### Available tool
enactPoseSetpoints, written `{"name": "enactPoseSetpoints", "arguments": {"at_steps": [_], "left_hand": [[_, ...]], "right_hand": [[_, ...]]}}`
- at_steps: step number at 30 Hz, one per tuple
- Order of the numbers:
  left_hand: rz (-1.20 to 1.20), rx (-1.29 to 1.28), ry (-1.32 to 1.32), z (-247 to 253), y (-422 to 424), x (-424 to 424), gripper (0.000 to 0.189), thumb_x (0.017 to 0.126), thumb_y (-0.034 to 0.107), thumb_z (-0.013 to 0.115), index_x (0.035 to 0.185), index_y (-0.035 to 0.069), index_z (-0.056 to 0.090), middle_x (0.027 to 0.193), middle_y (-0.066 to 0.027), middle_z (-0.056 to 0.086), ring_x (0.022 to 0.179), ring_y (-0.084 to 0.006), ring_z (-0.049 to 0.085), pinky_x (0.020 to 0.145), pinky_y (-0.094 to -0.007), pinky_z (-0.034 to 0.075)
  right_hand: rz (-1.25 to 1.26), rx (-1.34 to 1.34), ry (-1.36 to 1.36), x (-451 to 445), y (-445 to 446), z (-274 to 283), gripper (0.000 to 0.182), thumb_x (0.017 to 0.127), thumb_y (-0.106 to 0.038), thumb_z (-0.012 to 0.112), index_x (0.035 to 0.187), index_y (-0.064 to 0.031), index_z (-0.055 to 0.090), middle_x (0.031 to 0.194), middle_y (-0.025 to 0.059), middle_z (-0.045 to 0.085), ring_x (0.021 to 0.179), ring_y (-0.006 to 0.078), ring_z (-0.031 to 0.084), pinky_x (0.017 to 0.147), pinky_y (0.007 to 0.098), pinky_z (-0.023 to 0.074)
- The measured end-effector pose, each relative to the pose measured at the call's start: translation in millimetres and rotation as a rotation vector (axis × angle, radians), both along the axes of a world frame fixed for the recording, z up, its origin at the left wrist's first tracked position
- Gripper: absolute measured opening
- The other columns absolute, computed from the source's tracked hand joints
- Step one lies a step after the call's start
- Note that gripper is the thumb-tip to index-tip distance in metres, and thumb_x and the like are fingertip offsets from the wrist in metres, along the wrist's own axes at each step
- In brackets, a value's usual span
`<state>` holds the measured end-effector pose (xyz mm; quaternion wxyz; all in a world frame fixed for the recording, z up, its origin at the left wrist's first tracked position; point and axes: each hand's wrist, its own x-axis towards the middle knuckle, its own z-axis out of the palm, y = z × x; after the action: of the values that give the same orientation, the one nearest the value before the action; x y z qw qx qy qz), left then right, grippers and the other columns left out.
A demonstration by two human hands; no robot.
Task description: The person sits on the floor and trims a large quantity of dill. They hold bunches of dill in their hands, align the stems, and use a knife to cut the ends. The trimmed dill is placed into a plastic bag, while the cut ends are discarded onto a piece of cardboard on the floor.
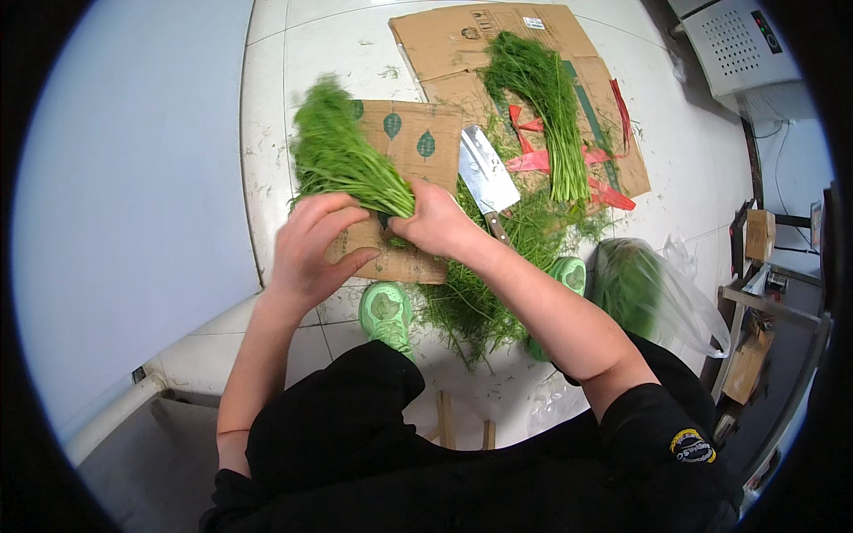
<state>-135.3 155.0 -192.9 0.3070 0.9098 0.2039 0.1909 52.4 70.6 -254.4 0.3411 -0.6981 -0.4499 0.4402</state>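
My right hand [433, 220] grips the stem ends of a bunch of feathery greens [353, 156], which look like dill or fennel fronds; their leafy tops blur at the upper left. Beside the stems, my left hand [313, 246] has its thumb and fingers apart, with nothing seen between them. Below both hands lies a piece of cardboard [416, 160] printed with green leaves. A cleaver [486, 170] with a wooden handle rests along its right edge. Loose greens [466, 313] are heaped on the floor between my shoes.
A second bunch of greens [563, 126] lies with red ties [533, 160] on a larger flattened cardboard box [446, 46]. To my right stands a clear plastic bag [673, 293] with greens inside. A pale flat panel [133, 153] borders the left; a metal shelf [773, 300] stands right.
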Motion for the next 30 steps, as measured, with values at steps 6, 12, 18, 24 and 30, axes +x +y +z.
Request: {"name": "enactPoseSetpoints", "arguments": {"at_steps": [6,12,18,24,30], "left_hand": [[-0.085,0.390,0.042,33.6,10.3,25.8,0.069,0.057,0.015,0.081,0.120,0.010,0.056,0.129,-0.0112,0.052,0.123,-0.0308,0.048,0.105,-0.0471,0.038],[-0.190,0.311,0.244,-35.5,20.9,49.1,0.078,0.062,0.014,0.079,0.132,0.005,0.045,0.131,-0.0142,0.049,0.124,-0.0301,0.045,0.110,-0.0445,0.031],[-0.224,0.288,0.348,-92.3,43.9,53.0,0.062,0.067,0.004,0.070,0.126,0.005,0.050,0.106,-0.0113,0.057,0.102,-0.0300,0.054,0.096,-0.0414,0.041],[-0.223,0.306,0.280,-97.6,45.1,53.9,0.058,0.066,0.001,0.068,0.122,0.005,0.052,0.103,-0.0114,0.057,0.099,-0.0299,0.054,0.091,-0.0401,0.043],[-0.224,0.291,0.425,-81.0,40.0,60.2,0.065,0.065,0.008,0.074,0.125,0.005,0.049,0.113,-0.0125,0.055,0.108,-0.0303,0.052,0.099,-0.0419,0.039]], "right_hand": [[0.155,0.140,-0.442,2.1,19.8,29.0,0.031,0.072,-0.012,0.065,0.099,-0.0017,0.052,0.078,0.0190,0.065,0.078,0.0386,0.063,0.070,0.0477,0.0506],[0.283,0.026,-0.682,12.6,18.7,-33.8,0.034,0.072,-0.008,0.062,0.105,-0.0019,0.054,0.081,0.0155,0.066,0.077,0.0342,0.065,0.066,0.0445,0.0516],[0.136,0.119,-0.718,8.4,-4.3,-23.9,0.035,0.070,-0.005,0.063,0.103,-0.0045,0.053,0.091,0.0150,0.064,0.084,0.0324,0.063,0.072,0.0441,0.0511],[-0.034,-0.185,-0.623,48.0,-82.3,-39.8,0.037,0.069,-0.008,0.065,0.103,-0.0044,0.052,0.090,0.0174,0.063,0.086,0.0360,0.062,0.074,0.0459,0.0500],[-0.171,-0.341,-0.686,75.4,-130.3,-80.4,0.025,0.074,-0.018,0.066,0.094,-0.0049,0.058,0.088,0.0147,0.062,0.085,0.0338,0.062,0.074,0.0447,0.0507]]}}
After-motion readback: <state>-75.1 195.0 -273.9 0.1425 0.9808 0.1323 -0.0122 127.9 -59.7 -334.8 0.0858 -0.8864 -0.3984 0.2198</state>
